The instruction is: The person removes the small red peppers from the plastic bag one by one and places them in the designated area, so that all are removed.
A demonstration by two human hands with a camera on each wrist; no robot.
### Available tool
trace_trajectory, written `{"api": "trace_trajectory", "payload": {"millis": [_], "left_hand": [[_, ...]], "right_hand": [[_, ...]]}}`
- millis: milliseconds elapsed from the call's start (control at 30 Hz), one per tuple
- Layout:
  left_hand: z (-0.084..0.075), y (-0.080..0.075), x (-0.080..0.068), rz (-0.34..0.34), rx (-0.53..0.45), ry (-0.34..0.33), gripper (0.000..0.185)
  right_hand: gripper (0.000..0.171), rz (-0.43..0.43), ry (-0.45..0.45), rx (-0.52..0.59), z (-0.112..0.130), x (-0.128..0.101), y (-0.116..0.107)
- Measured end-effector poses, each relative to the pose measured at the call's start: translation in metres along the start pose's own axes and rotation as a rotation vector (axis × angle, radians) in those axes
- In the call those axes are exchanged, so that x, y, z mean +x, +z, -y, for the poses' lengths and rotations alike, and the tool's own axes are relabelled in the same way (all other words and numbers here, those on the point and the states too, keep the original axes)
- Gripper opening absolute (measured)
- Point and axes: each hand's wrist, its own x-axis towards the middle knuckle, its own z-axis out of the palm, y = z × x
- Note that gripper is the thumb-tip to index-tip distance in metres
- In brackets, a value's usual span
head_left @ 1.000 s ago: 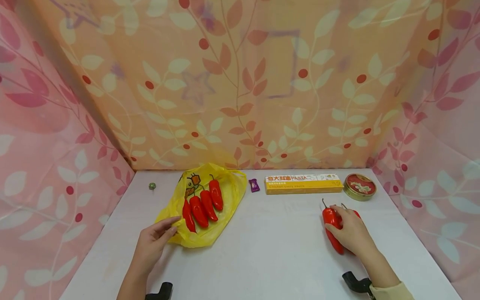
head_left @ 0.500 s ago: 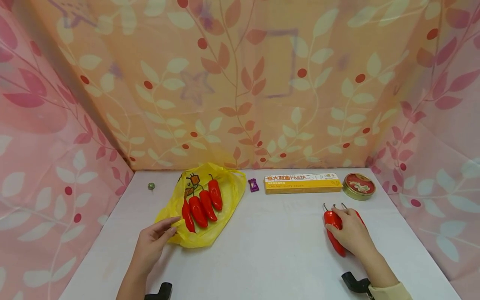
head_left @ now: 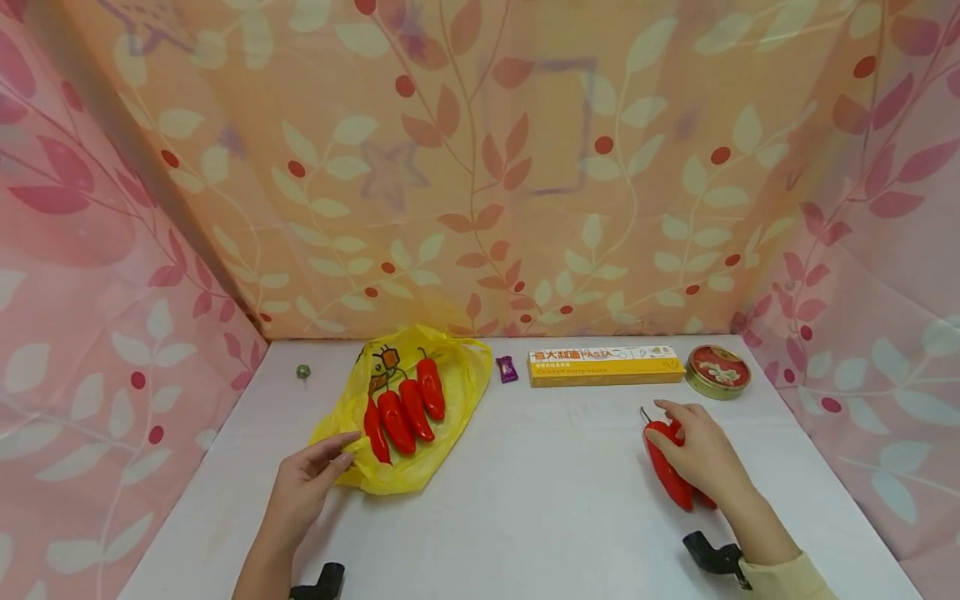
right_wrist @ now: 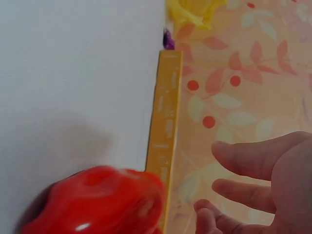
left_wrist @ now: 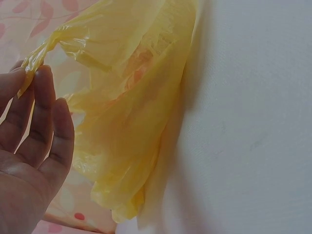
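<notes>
A yellow plastic bag [head_left: 450,392] lies flat at the left with several red peppers [head_left: 412,408] on it. My left hand [head_left: 339,450] pinches the bag's near edge. The left wrist view shows that edge of the bag [left_wrist: 131,97] caught at the tips of the left hand [left_wrist: 29,122]. At the right, my right hand [head_left: 671,421] lies over two more red peppers [head_left: 667,471] on the white table [head_left: 540,483], fingers curled round them. In the right wrist view one pepper [right_wrist: 97,202] sits blurred below the right hand [right_wrist: 253,165], whose fingers are loosely spread.
A yellow pasta box [head_left: 606,367], a round red tin [head_left: 718,372] and a purple candy [head_left: 507,369] line the table's back. A small green object [head_left: 303,372] sits at the back left. Leaf-patterned cloth walls enclose three sides.
My right hand has shifted slightly over the two peppers, and they have swung so their tips point more to the lower right. The left hand and bag have not moved.
</notes>
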Motion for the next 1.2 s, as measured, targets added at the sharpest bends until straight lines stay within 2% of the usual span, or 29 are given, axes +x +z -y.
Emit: {"api": "trace_trajectory", "payload": {"millis": [233,433,900,1200], "left_hand": [[0.000,-0.001,0.000,-0.004,-0.002,0.006,0.032],[0.002,-0.001,0.000,0.001,-0.012,0.008,0.032],[0.002,0.000,-0.001,-0.001,-0.009,-0.011,0.032],[0.001,-0.003,-0.001,0.007,-0.015,0.017,0.033]], "right_hand": [[0.062,-0.016,-0.100,0.062,0.029,0.010,-0.004],[0.056,-0.020,-0.177,0.144,0.049,0.022,0.004],[0.059,0.029,-0.229,0.268,0.097,0.042,0.028],[0.052,0.103,-0.286,0.394,0.134,0.068,0.049]]}}
